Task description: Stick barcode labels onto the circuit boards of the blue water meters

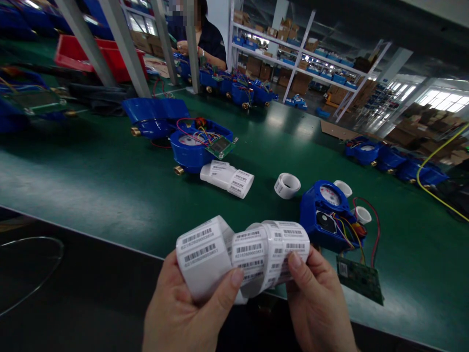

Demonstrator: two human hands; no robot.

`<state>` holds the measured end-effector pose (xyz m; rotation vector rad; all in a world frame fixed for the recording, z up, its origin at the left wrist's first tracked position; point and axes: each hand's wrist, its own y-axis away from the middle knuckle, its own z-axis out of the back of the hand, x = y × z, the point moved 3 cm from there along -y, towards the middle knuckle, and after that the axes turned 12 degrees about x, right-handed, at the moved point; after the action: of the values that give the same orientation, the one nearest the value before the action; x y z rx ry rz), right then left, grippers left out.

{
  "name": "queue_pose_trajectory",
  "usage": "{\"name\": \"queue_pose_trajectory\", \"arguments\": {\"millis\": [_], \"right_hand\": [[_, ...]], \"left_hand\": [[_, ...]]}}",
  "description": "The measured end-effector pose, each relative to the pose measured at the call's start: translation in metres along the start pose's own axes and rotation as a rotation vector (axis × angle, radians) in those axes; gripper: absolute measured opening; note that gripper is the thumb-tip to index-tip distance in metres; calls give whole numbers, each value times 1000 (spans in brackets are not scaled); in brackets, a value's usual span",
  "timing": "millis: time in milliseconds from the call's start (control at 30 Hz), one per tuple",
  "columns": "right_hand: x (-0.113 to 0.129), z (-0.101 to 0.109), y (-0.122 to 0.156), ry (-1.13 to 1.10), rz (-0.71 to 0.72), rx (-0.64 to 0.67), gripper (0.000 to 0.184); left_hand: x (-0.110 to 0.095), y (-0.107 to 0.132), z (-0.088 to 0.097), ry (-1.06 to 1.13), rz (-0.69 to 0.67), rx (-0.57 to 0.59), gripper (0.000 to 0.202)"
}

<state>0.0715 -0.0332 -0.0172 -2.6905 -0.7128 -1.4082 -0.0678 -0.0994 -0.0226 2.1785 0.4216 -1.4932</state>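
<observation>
Over near edge of green surface (110,190), L hand (186,308) & R hand (318,298) both have grip closed on long barcode-label strip (249,254), looped btwn them. Just R of strip, on surface: open blue water meter (311,215), wired to green PCB (361,281) in front. Beyond strip: folded label bundle (225,177), then small label roll (284,189) btwn bundle & meter.
</observation>
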Motion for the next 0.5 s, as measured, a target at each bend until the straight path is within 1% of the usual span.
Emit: {"name": "queue_pose_trajectory", "arguments": {"millis": [133,200,333,500], "right_hand": [[-1,-1,-1,12,-1,12,27],[-1,-1,-1,19,0,23,26],[-3,1,-1,63,20,60,23],[-4,4,2,224,77,78,21]], "left_hand": [[3,-1,3,6,-11,17,73],[4,-2,3,9,-2,25,73],[0,-1,-3,16,12,29,67],[-11,4,-16,15,36,-39,57]]}}
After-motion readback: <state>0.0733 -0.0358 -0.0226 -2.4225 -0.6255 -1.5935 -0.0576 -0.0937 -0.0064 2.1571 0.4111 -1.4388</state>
